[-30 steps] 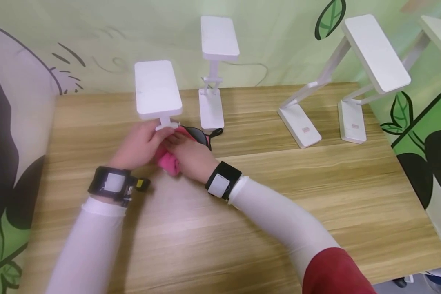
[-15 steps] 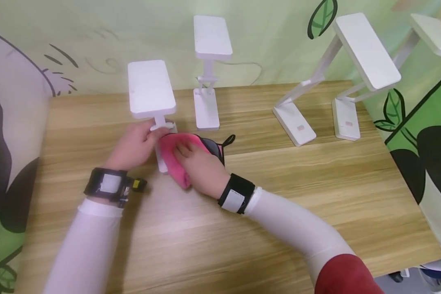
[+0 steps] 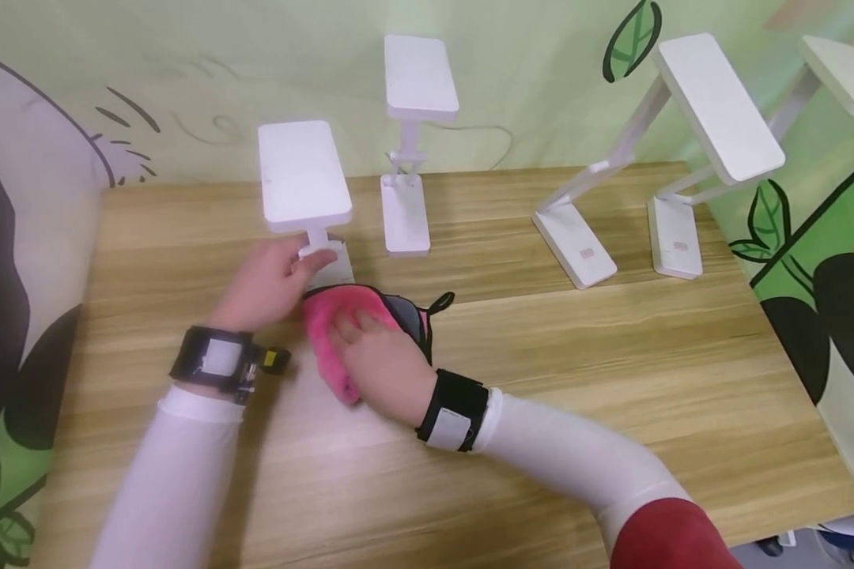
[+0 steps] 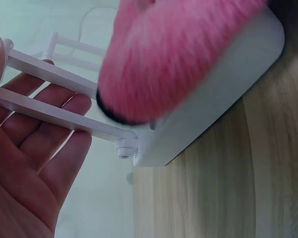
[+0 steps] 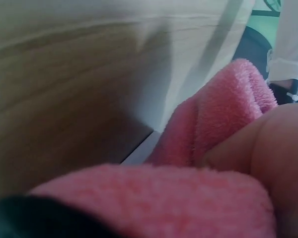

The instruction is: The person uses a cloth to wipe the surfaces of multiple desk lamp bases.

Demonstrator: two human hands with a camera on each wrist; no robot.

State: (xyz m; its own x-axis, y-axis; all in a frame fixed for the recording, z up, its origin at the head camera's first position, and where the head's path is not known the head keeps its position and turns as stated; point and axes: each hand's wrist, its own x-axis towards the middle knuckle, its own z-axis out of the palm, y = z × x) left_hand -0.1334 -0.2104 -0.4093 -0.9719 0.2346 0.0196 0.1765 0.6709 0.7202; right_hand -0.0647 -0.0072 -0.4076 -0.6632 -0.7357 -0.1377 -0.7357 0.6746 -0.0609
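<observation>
My left hand [image 3: 263, 280] holds a white desk lamp [image 3: 304, 175] by its stand. In the left wrist view its fingers [image 4: 49, 116] curl behind the two thin arms of the lamp, with the thumb at the far left edge. My right hand [image 3: 387, 363] grips a fluffy pink cloth [image 3: 330, 348] with a dark border, grey underside and black loop. This cloth lies over the front of the lamp's base [image 4: 221, 91], covering much of it. In the right wrist view the pink cloth [image 5: 223, 109] bunches up around the hand.
Behind stands a second white lamp [image 3: 406, 213], with a thin cable near the wall. Two more lamps, one nearer [image 3: 576, 245] and one farther [image 3: 676, 237], stand at the right. The wooden table [image 3: 576, 379] meets a painted wall at the back.
My right hand has slid the cloth toward me along the lamp's base, from near the stand to its front end. The rear of the base now shows. My left hand keeps its hold.
</observation>
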